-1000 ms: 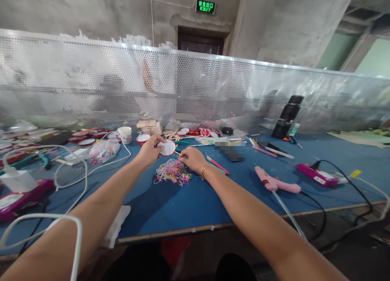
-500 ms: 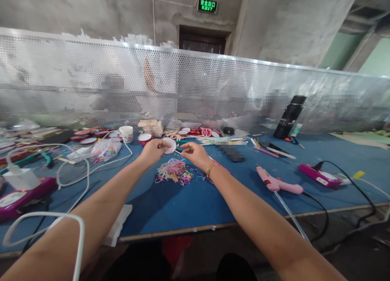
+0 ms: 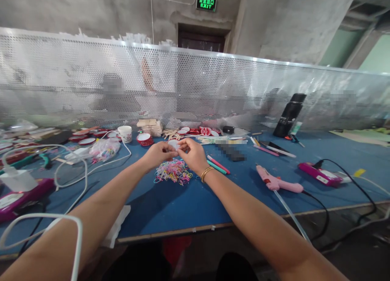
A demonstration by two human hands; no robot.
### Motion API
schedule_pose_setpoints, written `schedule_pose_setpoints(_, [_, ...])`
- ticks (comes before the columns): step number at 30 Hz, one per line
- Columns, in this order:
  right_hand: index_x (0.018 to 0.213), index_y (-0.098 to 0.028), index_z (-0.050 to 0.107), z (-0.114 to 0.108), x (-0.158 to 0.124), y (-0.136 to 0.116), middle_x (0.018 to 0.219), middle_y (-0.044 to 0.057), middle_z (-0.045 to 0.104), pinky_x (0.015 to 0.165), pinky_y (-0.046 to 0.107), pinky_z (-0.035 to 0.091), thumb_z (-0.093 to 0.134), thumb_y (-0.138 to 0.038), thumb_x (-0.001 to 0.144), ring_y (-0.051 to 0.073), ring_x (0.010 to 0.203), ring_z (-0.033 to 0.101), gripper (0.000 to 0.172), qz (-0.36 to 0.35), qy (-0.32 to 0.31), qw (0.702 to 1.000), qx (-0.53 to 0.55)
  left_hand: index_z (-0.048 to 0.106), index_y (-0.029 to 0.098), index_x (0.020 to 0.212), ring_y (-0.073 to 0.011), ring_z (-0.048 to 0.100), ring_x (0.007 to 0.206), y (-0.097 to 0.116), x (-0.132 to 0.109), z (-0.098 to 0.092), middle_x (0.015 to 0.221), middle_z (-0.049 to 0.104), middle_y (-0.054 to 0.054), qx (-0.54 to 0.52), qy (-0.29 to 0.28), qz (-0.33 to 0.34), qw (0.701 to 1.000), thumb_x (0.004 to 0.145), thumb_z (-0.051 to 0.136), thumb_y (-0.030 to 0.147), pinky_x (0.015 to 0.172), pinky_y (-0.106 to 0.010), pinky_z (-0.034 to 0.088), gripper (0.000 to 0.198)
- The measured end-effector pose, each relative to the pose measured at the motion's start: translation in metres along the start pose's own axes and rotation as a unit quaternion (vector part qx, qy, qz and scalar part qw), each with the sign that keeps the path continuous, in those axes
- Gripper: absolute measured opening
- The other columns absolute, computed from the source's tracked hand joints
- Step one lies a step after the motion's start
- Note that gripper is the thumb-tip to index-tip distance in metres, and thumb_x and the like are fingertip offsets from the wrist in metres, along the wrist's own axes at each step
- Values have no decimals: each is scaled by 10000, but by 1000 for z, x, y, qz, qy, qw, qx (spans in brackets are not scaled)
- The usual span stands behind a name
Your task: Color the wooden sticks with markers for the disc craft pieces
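My left hand [image 3: 161,153] is closed, pinching a small round white disc [image 3: 173,144] at its left side. The disc is held above the table, partly covered by fingers. My right hand [image 3: 191,153] meets it at the right side, thumb and forefinger pressed together; whatever they grip is too small to make out. Just below both hands lies a heap of small coloured rubber bands [image 3: 173,172]. A stack of red-rimmed white discs [image 3: 144,139] stands just beyond my left hand.
On the blue table [image 3: 170,216], a pink glue gun [image 3: 278,184] lies right, near a purple power strip [image 3: 319,175]. Pink and teal pens [image 3: 217,164] lie beside my right wrist. Left are a paper cup [image 3: 124,133], a bag [image 3: 105,149] and a looping white cable [image 3: 88,163]. A perforated screen [image 3: 207,86] stands behind.
My hands, apart before, have come together at the disc. The right hand has moved left, and the disc has shifted slightly right, more covered by fingers. The pens now show more fully.
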State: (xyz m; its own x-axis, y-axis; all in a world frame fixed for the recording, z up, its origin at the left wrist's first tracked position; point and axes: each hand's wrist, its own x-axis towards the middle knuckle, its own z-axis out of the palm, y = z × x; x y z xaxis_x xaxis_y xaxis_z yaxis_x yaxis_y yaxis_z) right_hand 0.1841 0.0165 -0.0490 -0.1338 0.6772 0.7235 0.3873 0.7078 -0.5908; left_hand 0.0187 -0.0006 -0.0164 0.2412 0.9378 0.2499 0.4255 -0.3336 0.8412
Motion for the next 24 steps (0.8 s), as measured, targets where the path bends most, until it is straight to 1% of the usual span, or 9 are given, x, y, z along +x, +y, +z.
schedule_pose_setpoints(5, [949, -206, 621, -2, -1, -6, 816, 9, 685, 739, 254, 502, 614, -232, 788, 130, 748, 641, 162, 11, -19, 1000, 2, 632, 157, 640, -95, 539, 594, 2, -1, -1, 636, 591, -10, 1, 7, 18, 1000, 676, 709, 344, 598, -231, 485, 205])
schedule_pose_setpoints(9, [975, -207, 648, -4, -2, -10, 884, 31, 688, 773, 279, 494, 585, -239, 827, 145, 794, 631, 164, 10, -47, 999, -9, 637, 160, 653, -103, 542, 582, 0, 1, -4, 652, 598, -12, 18, 49, 15, 999, 647, 721, 347, 562, -228, 469, 205])
schedule_pose_setpoints(11, [929, -207, 664, -3, -2, -11, 881, 35, 683, 780, 287, 480, 580, -228, 830, 154, 807, 616, 132, 15, -62, 998, -25, 641, 160, 642, -96, 529, 566, -1, 2, -6, 657, 591, -7, 58, 70, 33, 995, 639, 721, 333, 545, -220, 450, 190])
schedule_pose_setpoints(14, [820, -200, 654, -3, 0, -10, 833, 24, 658, 776, 285, 459, 593, -227, 802, 155, 801, 583, 70, 36, -75, 996, -29, 656, 161, 610, -89, 522, 573, -1, 4, -7, 682, 591, -4, 135, 95, 78, 983, 643, 693, 268, 553, -215, 424, 118])
schedule_pose_setpoints(16, [774, -189, 628, -4, 2, -10, 811, 14, 631, 778, 281, 451, 590, -244, 784, 148, 793, 564, 68, 51, -83, 995, 25, 663, 163, 614, -90, 525, 571, 0, 4, -8, 683, 594, 0, 152, 108, 77, 979, 652, 649, 225, 555, -220, 414, 74])
schedule_pose_setpoints(18, [758, -181, 601, -6, 3, -12, 782, 7, 608, 789, 287, 451, 562, -267, 785, 143, 777, 555, 99, 68, -104, 984, 131, 656, 163, 626, -90, 513, 538, 0, 5, -10, 645, 580, 9, 145, 122, 50, 981, 658, 616, 210, 537, -226, 399, 70])
schedule_pose_setpoints(21, [774, -178, 583, -11, 3, -21, 790, 14, 612, 859, 319, 449, 509, -284, 816, 144, 815, 568, 137, 71, -146, 942, 293, 622, 160, 605, -88, 482, 495, -2, 6, -13, 559, 531, 27, 133, 127, 25, 983, 660, 605, 215, 507, -224, 369, 79])
schedule_pose_setpoints(23, [819, -183, 594, -15, 2, -26, 838, 24, 626, 911, 346, 443, 496, -287, 839, 148, 872, 577, 144, 65, -168, 924, 338, 605, 159, 588, -88, 468, 483, -3, 6, -15, 517, 506, 33, 122, 117, 26, 985, 661, 606, 222, 495, -221, 351, 96])
schedule_pose_setpoints(24, [862, -189, 607, -17, 1, -28, 853, 25, 629, 922, 358, 444, 492, -285, 850, 149, 885, 579, 150, 66, -175, 922, 339, 602, 158, 588, -87, 461, 478, -2, 6, -16, 507, 501, 35, 112, 112, 25, 987, 661, 609, 226, 489, -220, 344, 100])
